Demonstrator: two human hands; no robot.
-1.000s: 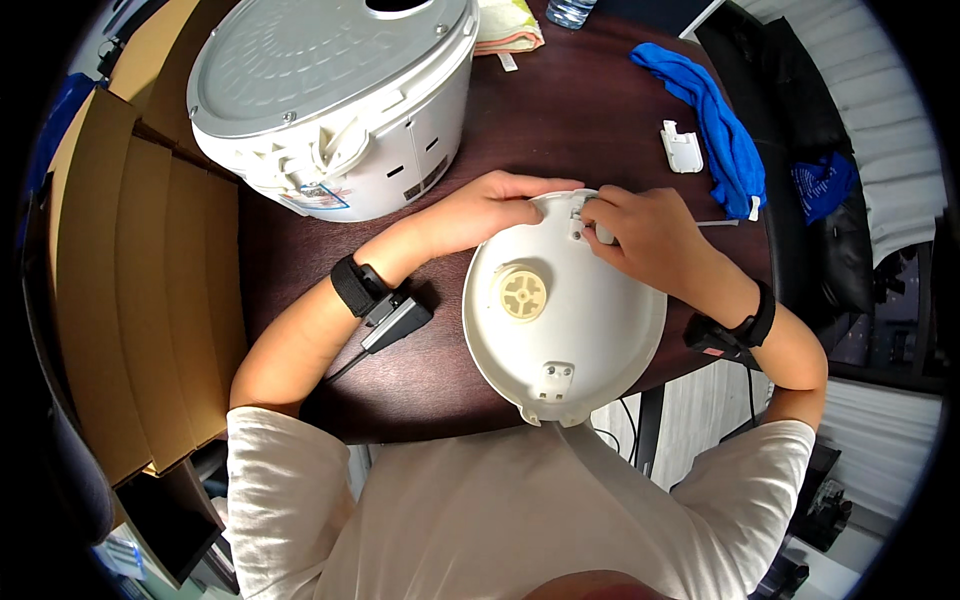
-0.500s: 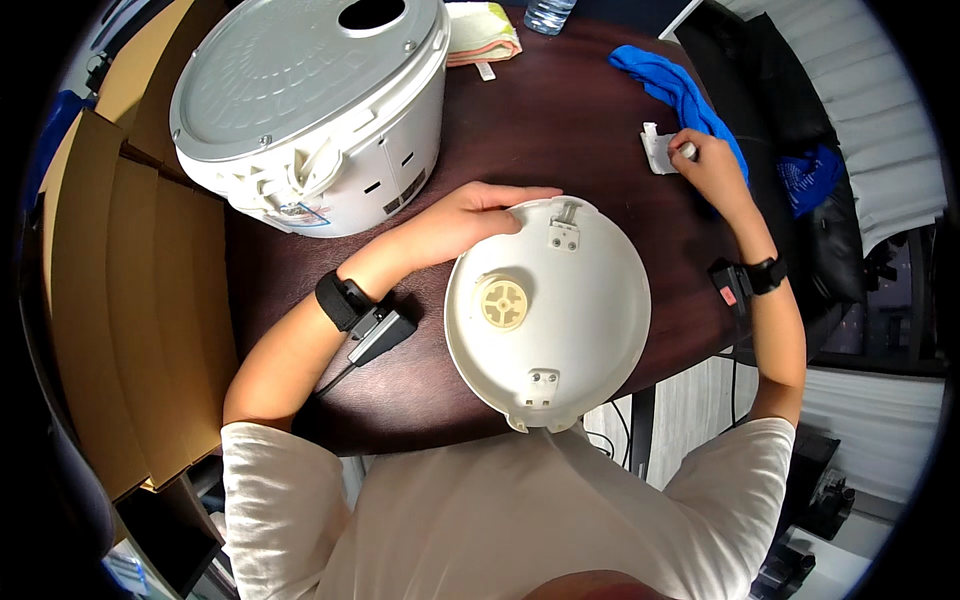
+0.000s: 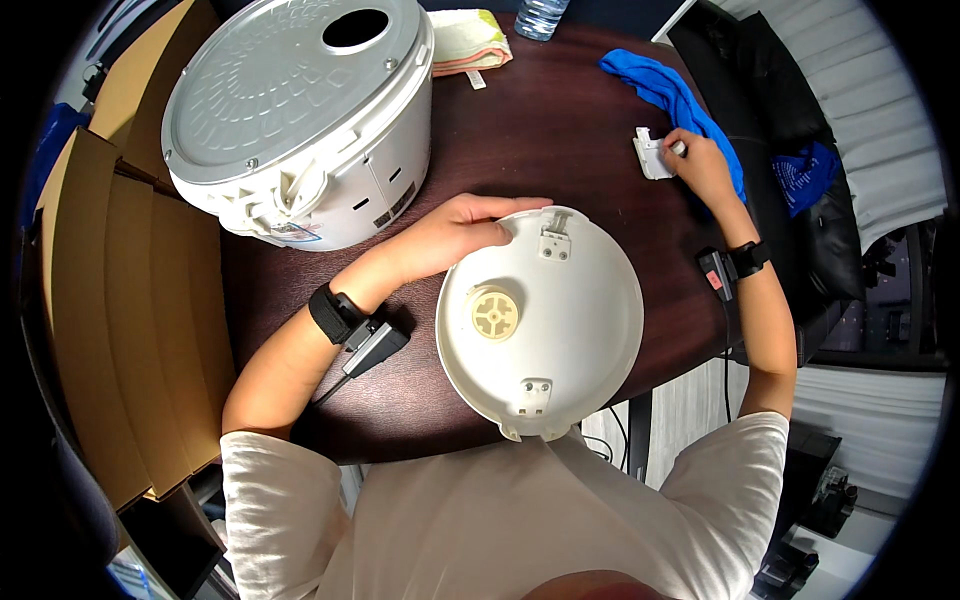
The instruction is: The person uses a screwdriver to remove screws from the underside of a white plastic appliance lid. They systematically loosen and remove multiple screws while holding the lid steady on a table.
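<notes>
1. The round white lid shell (image 3: 590, 310) is laid with its hollow face up at the near edge of the dark table (image 3: 560, 130), close in front of the torso.
2. Its upper-left rim is clasped by the left hand (image 3: 460, 235): the thumb is laid over the inside, and the index finger is stretched along the outer edge (the other fingertips are hidden).
3. By the right hand (image 3: 703, 165), well apart from the shell, a small pale piece (image 3: 679, 149) is pinched in nearly closed, curled fingers; whether the white plastic cover (image 3: 652, 162) just beside them is also touched cannot be told.
4. Inside the shell, a cream spoked disc (image 3: 494, 314) is set left of centre, and screwed brackets are seen at the far side (image 3: 556, 243) and near side.
5. Beyond the right hand, a blue cloth (image 3: 655, 82) is bunched.
6. At the far left, a white appliance housing (image 3: 385, 185) is topped by a grey metal plate (image 3: 260, 110); a folded towel (image 3: 465, 42) and a bottle (image 3: 540, 18) are placed behind.
</notes>
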